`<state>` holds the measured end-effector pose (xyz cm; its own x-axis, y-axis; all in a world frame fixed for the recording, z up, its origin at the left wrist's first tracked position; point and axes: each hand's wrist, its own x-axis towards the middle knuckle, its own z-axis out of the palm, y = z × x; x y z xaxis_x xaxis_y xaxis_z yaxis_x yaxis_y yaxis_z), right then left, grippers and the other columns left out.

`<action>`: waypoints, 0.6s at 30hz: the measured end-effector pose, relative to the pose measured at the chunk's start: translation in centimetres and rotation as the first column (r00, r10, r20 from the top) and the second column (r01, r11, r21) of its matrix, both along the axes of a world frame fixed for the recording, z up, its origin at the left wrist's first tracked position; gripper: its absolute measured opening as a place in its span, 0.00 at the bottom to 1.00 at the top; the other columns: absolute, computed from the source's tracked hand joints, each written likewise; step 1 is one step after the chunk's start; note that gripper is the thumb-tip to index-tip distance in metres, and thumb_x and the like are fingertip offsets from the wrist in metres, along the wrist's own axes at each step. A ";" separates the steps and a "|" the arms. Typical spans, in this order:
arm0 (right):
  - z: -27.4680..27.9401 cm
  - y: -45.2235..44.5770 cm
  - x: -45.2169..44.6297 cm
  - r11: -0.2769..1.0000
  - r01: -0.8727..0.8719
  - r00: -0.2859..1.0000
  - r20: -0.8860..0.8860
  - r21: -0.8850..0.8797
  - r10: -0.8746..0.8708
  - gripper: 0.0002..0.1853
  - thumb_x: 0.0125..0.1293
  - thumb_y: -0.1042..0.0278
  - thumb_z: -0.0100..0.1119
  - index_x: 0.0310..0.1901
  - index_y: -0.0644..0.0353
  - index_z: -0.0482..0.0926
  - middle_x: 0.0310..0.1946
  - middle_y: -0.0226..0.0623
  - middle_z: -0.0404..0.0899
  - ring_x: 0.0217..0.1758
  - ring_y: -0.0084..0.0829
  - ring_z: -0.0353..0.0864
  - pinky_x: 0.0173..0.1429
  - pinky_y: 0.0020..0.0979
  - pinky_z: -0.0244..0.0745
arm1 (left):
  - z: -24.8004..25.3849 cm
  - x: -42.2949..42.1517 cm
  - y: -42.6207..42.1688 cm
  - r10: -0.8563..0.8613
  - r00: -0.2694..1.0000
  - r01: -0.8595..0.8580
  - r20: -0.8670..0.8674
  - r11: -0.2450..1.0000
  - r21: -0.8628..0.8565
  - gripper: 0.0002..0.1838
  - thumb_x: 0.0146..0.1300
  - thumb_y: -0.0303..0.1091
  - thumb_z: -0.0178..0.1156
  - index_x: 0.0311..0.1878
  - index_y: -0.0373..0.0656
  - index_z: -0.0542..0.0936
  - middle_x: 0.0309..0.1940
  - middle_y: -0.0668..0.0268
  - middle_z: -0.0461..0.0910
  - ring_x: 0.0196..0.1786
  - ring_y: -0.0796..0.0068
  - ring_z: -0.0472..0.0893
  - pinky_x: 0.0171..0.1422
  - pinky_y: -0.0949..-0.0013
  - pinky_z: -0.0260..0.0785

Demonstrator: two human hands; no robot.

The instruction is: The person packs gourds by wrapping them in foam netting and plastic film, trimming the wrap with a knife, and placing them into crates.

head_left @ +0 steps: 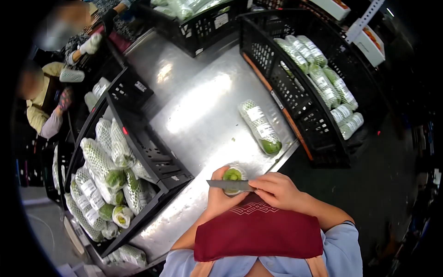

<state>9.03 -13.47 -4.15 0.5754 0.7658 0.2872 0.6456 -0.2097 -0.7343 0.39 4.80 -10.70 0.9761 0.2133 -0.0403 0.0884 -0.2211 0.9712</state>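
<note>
At the near edge of the counter [196,117], the left hand [217,190] is closed around a green piece [232,174] in its wrapping, with the green end turned up to the camera. The right hand [276,188] is closed on the handle of a knife [226,184]. The blade lies across this green end, but I cannot tell if it cuts in or only passes above.

Farther in on the counter, near its right edge, a second piece [259,127] lies on its side in a white net with labels, its green end toward the person. Along the right edge of the counter stands a black right crate [300,111] with more wrapped pieces [323,83]. At the left side of the counter there is a left crate [154,154], filled with netted pieces [104,166]. A far crate [205,37] is at the far end of the counter. Beyond its left side, other people are at work; one gloved hand [66,99] is visible there.
</note>
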 end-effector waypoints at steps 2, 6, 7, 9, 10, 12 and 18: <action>0.5 -1.0 0.8 0.999 -0.044 0.999 0.024 0.015 0.044 0.13 0.53 0.74 0.60 0.42 0.60 0.79 0.32 0.37 0.77 0.31 0.37 0.77 0.35 0.33 0.73 | 1.2 0.3 -1.2 0.000 1.000 -0.001 0.014 0.998 0.062 0.43 0.38 0.36 0.73 0.58 0.38 0.61 0.53 0.54 0.63 0.55 0.60 0.68 0.57 0.63 0.63; 0.8 -0.6 1.1 0.997 -0.077 0.990 0.115 -0.003 0.077 0.14 0.52 0.74 0.60 0.42 0.61 0.78 0.31 0.37 0.77 0.31 0.35 0.77 0.35 0.32 0.72 | 1.4 0.4 -1.1 -0.004 1.000 0.003 0.010 0.997 0.077 0.43 0.38 0.36 0.73 0.58 0.38 0.61 0.52 0.57 0.62 0.56 0.64 0.66 0.59 0.64 0.61; 0.8 -0.5 1.2 0.996 -0.085 0.989 0.121 -0.006 0.085 0.14 0.51 0.74 0.60 0.42 0.62 0.78 0.31 0.36 0.77 0.31 0.35 0.77 0.34 0.32 0.72 | 1.4 0.4 -1.1 -0.004 1.000 0.003 0.007 0.998 0.056 0.44 0.38 0.36 0.73 0.59 0.38 0.61 0.51 0.58 0.62 0.56 0.66 0.66 0.59 0.65 0.60; 0.8 -0.4 1.3 0.995 -0.097 0.986 0.134 -0.017 0.098 0.14 0.51 0.74 0.61 0.42 0.62 0.78 0.31 0.36 0.76 0.30 0.35 0.77 0.34 0.32 0.72 | 1.4 0.4 -1.2 0.006 1.000 -0.007 0.010 0.998 0.064 0.43 0.37 0.35 0.73 0.58 0.39 0.61 0.52 0.56 0.63 0.57 0.62 0.66 0.59 0.64 0.62; 0.8 -0.3 1.3 0.995 -0.097 0.986 0.134 -0.021 0.099 0.14 0.51 0.74 0.60 0.42 0.62 0.78 0.31 0.36 0.76 0.30 0.34 0.77 0.34 0.32 0.72 | 1.4 0.4 -1.2 0.011 1.000 -0.011 0.012 0.998 0.067 0.43 0.37 0.35 0.73 0.58 0.39 0.61 0.53 0.54 0.63 0.57 0.60 0.67 0.58 0.63 0.63; 0.9 -0.3 1.4 0.995 -0.097 0.986 0.134 -0.031 0.100 0.14 0.51 0.74 0.60 0.41 0.62 0.78 0.31 0.35 0.76 0.30 0.34 0.77 0.34 0.32 0.72 | 1.5 0.4 -1.2 0.013 1.000 -0.015 0.021 0.998 0.068 0.43 0.37 0.35 0.73 0.58 0.39 0.62 0.53 0.54 0.63 0.57 0.60 0.67 0.58 0.63 0.63; 1.4 -0.2 1.4 0.992 -0.074 0.976 0.198 -0.105 0.094 0.14 0.50 0.74 0.60 0.41 0.61 0.79 0.31 0.34 0.76 0.29 0.33 0.76 0.33 0.31 0.71 | 1.2 0.6 -1.2 0.020 0.999 -0.024 0.041 0.995 0.096 0.43 0.37 0.36 0.73 0.57 0.39 0.62 0.52 0.55 0.63 0.56 0.61 0.66 0.58 0.62 0.61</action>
<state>10.44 -13.67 -2.78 0.4453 0.8386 0.3139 0.7970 -0.2115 -0.5658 0.97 3.55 -9.46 0.9715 0.2360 0.0207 0.0556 -0.3119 0.9485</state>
